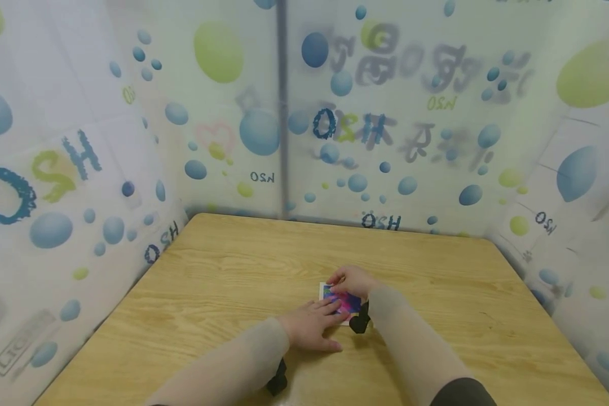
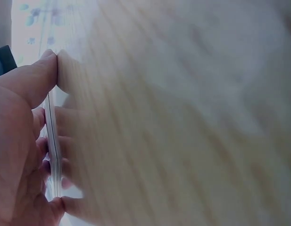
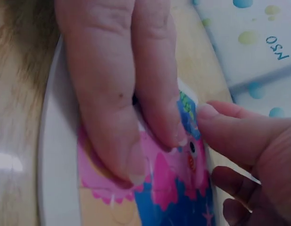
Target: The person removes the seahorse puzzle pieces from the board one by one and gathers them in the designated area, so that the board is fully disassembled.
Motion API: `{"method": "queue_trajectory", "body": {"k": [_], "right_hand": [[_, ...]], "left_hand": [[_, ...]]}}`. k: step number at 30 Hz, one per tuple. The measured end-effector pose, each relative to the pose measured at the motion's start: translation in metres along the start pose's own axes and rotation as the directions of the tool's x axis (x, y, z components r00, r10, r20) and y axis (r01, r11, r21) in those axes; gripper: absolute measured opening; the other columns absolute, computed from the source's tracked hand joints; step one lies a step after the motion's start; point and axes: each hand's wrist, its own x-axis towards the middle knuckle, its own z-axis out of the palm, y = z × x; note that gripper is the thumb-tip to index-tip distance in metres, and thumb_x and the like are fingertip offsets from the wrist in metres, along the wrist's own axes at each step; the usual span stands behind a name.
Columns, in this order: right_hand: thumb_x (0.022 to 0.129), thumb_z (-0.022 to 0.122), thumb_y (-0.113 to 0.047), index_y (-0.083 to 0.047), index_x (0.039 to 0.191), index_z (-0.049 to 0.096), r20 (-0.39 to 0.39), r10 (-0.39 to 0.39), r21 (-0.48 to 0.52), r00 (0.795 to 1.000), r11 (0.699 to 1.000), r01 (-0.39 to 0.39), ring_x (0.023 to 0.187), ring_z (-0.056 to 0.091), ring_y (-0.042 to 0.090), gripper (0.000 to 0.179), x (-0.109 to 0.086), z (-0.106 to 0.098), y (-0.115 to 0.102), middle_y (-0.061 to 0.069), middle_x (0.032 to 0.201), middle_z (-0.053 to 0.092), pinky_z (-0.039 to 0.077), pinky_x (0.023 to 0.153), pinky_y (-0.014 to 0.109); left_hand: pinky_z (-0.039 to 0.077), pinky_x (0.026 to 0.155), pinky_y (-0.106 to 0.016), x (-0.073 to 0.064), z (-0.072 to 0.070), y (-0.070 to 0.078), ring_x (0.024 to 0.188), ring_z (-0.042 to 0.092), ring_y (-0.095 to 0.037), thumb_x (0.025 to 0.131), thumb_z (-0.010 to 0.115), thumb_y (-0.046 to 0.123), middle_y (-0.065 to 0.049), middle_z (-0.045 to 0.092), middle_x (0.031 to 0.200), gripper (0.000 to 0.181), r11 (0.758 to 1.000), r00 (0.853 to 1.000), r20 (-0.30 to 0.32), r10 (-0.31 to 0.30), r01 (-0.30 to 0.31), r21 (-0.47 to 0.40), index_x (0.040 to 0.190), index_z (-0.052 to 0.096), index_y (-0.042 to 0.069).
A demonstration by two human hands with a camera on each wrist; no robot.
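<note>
A small jigsaw puzzle (image 1: 352,304) with a white border lies on the wooden table, its pink sea creature and blue water showing close up in the right wrist view. Spread over its near left part, my left hand (image 1: 312,325) rests its straight fingers on the picture, two of them large over the pink area. The left wrist view shows the thin edge of the puzzle (image 2: 52,141) under those fingers, with the thumb on the table. At the far edge, my right hand (image 1: 354,280) has its thumb and bent fingers close together; I cannot tell whether they pinch a piece.
The wooden table (image 1: 223,265) stretches around the puzzle on all sides. Pale curtains (image 1: 411,158) printed with blue and green dots enclose its back and sides. Dark wrist-worn devices (image 1: 278,379) sit under the forearms.
</note>
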Motion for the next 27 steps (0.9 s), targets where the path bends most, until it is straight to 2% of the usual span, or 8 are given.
{"method": "queue_trajectory", "body": {"k": [7,12,18,27], "right_hand": [[0.081,0.075,-0.004,-0.013,0.099,0.075,0.025,-0.081,-0.063,0.996,0.995,0.082,0.094,0.056,0.019,0.020,0.0079,0.0013,0.0072,0.003,0.101,0.062,0.048,0.088,0.041],[0.081,0.075,-0.006,-0.018,0.098,0.075,0.015,-0.081,-0.106,0.997,0.991,0.082,0.098,0.055,0.020,0.020,0.0107,0.0020,0.0085,0.001,0.101,0.062,0.044,0.095,0.047],[0.082,0.075,-0.008,-0.019,0.099,0.075,0.001,-0.078,-0.128,0.997,0.989,0.077,0.097,0.056,0.018,0.020,0.0102,0.0028,0.0062,-0.001,0.099,0.061,0.043,0.096,0.046],[0.084,0.072,-0.003,-0.014,0.100,0.076,-0.037,-0.041,0.008,0.998,0.999,0.042,0.096,0.053,0.019,0.020,0.0051,0.0076,0.0096,0.000,0.101,0.061,0.042,0.090,0.041]], "left_hand": [[0.020,0.115,-0.051,-0.0002,-0.0010,0.0032,0.147,0.009,-0.021,0.091,0.046,0.064,-0.001,0.015,0.160,0.074,1.000,1.000,-0.004,0.004,-0.004,0.005,0.153,0.027,0.028],[0.023,0.113,-0.052,-0.0037,-0.0030,0.0054,0.146,0.012,-0.022,0.092,0.046,0.064,-0.002,0.017,0.160,0.074,0.999,1.000,-0.009,0.004,-0.004,0.034,0.153,0.028,0.026],[0.028,0.111,-0.053,-0.0059,-0.0040,0.0052,0.145,0.017,-0.023,0.092,0.047,0.063,-0.002,0.020,0.159,0.074,0.998,1.000,-0.022,0.013,-0.012,0.062,0.152,0.030,0.024],[0.026,0.112,-0.052,-0.0046,-0.0001,0.0034,0.146,0.016,-0.023,0.091,0.046,0.065,0.000,0.019,0.159,0.074,0.998,1.000,-0.020,0.000,0.001,0.059,0.152,0.029,0.027]]}}
